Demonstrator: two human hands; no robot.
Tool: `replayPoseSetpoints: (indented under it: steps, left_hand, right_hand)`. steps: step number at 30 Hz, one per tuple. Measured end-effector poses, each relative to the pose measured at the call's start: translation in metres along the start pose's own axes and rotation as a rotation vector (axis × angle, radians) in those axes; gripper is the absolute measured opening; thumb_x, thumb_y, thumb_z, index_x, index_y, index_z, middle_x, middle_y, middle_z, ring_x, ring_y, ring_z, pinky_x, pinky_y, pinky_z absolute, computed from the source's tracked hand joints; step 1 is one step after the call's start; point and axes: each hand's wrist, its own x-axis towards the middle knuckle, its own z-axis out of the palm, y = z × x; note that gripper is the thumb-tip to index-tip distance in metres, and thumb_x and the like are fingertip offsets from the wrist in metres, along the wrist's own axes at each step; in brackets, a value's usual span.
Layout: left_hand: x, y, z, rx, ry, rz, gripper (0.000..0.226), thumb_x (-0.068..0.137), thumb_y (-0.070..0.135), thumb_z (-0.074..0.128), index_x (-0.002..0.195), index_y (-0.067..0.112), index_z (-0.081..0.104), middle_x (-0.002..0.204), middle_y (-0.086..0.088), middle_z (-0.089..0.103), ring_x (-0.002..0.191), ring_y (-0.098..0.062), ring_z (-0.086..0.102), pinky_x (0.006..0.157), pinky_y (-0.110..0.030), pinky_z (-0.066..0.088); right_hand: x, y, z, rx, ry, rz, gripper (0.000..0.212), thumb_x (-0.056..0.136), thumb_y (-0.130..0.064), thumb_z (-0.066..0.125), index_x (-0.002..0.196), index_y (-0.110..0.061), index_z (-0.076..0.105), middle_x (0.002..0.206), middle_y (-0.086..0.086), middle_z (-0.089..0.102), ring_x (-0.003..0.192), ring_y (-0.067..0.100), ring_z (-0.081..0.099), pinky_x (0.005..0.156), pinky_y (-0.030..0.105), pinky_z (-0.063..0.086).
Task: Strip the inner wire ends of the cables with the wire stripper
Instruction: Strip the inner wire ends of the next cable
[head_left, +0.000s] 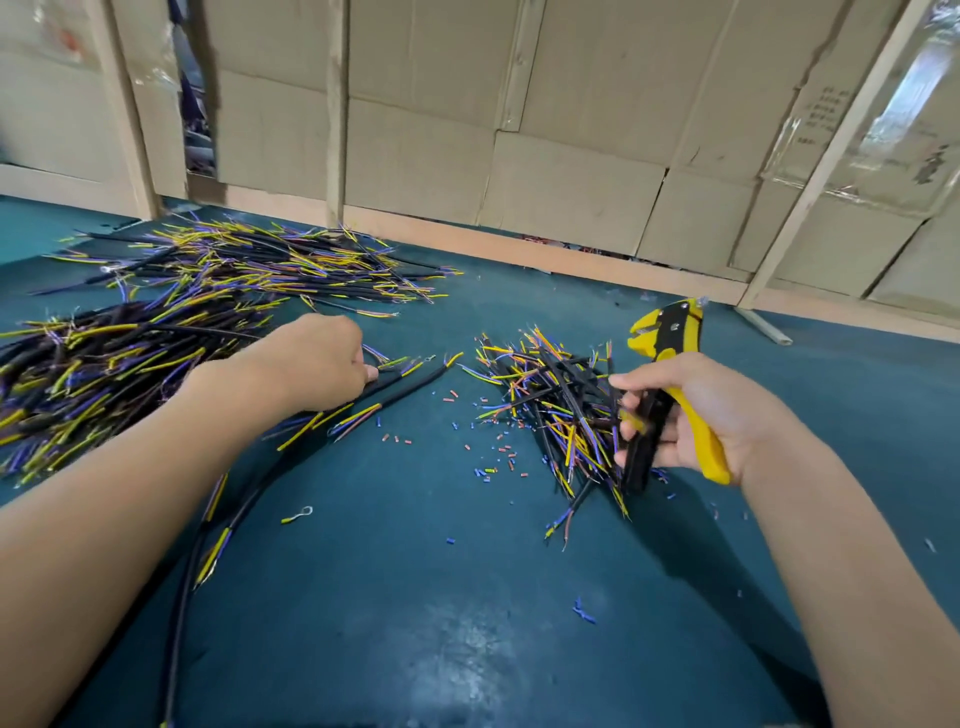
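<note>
The left hand (317, 364) reached to the left pile, seemingly pinching a cable (410, 382) on the tabletop (415, 597). The right hand (680, 415) gripped the stripper (670, 353), handles spread, near the right pile (550, 405). Best to lift one cable only, with its wire ends pointing toward the jaws.

Place: small cable-assembly workshop, hand-work station.
Desk (467, 597): teal worn mat surface, scuffed pale at 6 o'clock.
Stock: heaps of cut black cables (130, 353) at 9 to 11 o'clock; smaller heap (550, 405) at 2 o'clock.
Waste: insulation offcuts (498, 457) strewn at centre.
Tool: yellow-black wire stripper (670, 384) at 3 o'clock.
Backdrop: flattened cardboard panels (519, 104) on timber battens (336, 104) at 12 o'clock.
</note>
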Motion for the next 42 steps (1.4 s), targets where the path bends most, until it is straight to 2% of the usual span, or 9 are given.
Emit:
replayPoseSetpoints:
  steps: [7,10,15,19,23,28,33,37,42]
  left_hand:
    - [-0.005,0.006,-0.001,-0.152,0.305,0.079,0.018,0.099,0.005,0.047,0.116,0.006,0.045,0.115,-0.020,0.060,0.099,-0.045,0.059,0.081,-0.048,0.047]
    - [-0.006,0.012,0.002,-0.300,0.510,0.242,0.024,0.104,0.017,0.047,0.126,0.010,0.054,0.119,-0.014,0.060,0.102,-0.039,0.059,0.085,-0.048,0.048]
    - [-0.002,0.012,0.005,-0.605,0.610,0.297,0.023,0.103,0.028,0.050,0.118,0.022,0.067,0.084,0.008,0.066,0.082,-0.011,0.061,0.072,-0.026,0.044]
    - [0.019,0.010,-0.014,-0.687,0.624,0.194,0.031,0.104,0.037,0.042,0.126,0.029,0.063,0.076,-0.004,0.064,0.073,-0.017,0.058,0.068,-0.034,0.044]
    - [-0.001,0.015,0.002,-0.870,0.637,0.228,0.030,0.106,0.031,0.044,0.133,0.027,0.058,0.065,0.004,0.064,0.057,0.000,0.050,0.060,-0.016,0.039]
    - [-0.019,0.025,-0.013,-1.580,0.322,0.333,0.008,0.107,0.019,0.043,0.110,0.017,0.051,0.068,-0.002,0.064,0.040,-0.012,0.027,0.042,-0.021,0.021]
    - [-0.026,0.030,-0.022,-2.201,-0.183,0.320,0.018,0.107,0.014,0.035,0.106,0.017,0.053,0.085,0.001,0.060,0.059,-0.006,0.043,0.046,-0.015,0.035]
    - [-0.026,0.035,-0.019,-2.427,-0.206,0.245,0.019,0.108,0.014,0.036,0.100,0.015,0.053,0.095,-0.003,0.069,0.074,-0.011,0.068,0.066,-0.028,0.058]
    - [-0.023,0.029,-0.017,-2.460,-0.137,0.231,0.015,0.106,0.013,0.039,0.099,0.016,0.051,0.102,-0.006,0.072,0.085,-0.015,0.072,0.073,-0.036,0.060]
  right_hand:
    - [-0.019,-0.018,-0.001,0.099,0.008,-0.119,0.010,0.090,-0.013,0.060,0.083,-0.007,0.057,0.057,0.009,0.060,0.048,0.025,0.063,0.050,0.044,0.059]
    - [-0.033,-0.032,0.013,0.199,-0.062,-0.233,0.020,0.069,-0.014,0.055,0.086,-0.007,0.049,0.056,0.017,0.063,0.054,0.033,0.069,0.050,0.045,0.059]
    - [-0.019,-0.041,0.068,0.261,-0.282,-0.264,0.018,0.088,-0.002,0.036,0.101,-0.005,0.048,0.078,0.023,0.067,0.077,0.045,0.074,0.064,0.052,0.063]
    - [0.007,-0.015,0.106,0.312,-0.424,-0.338,0.019,0.103,-0.004,0.048,0.119,-0.012,0.054,0.117,0.024,0.072,0.104,0.046,0.071,0.091,0.057,0.058]
    - [0.021,0.011,0.117,0.193,-0.396,-0.442,0.009,0.102,-0.020,0.059,0.110,-0.016,0.059,0.110,0.025,0.074,0.099,0.043,0.072,0.095,0.054,0.057]
    - [0.015,0.021,0.115,0.304,-0.356,-0.478,0.031,0.089,-0.034,0.066,0.110,-0.013,0.059,0.092,0.025,0.071,0.088,0.051,0.072,0.086,0.061,0.058]
    - [-0.003,0.028,0.116,0.571,-0.455,-0.387,0.030,0.096,-0.029,0.063,0.121,-0.013,0.063,0.083,0.021,0.065,0.072,0.040,0.068,0.070,0.052,0.060]
    - [-0.011,0.030,0.125,0.611,-0.516,-0.308,0.036,0.085,-0.014,0.068,0.116,0.002,0.062,0.086,0.021,0.067,0.074,0.035,0.069,0.069,0.047,0.060]
    - [-0.013,0.039,0.130,0.508,-0.590,-0.208,0.027,0.080,-0.008,0.064,0.106,-0.001,0.062,0.099,0.028,0.070,0.075,0.037,0.069,0.070,0.048,0.061]
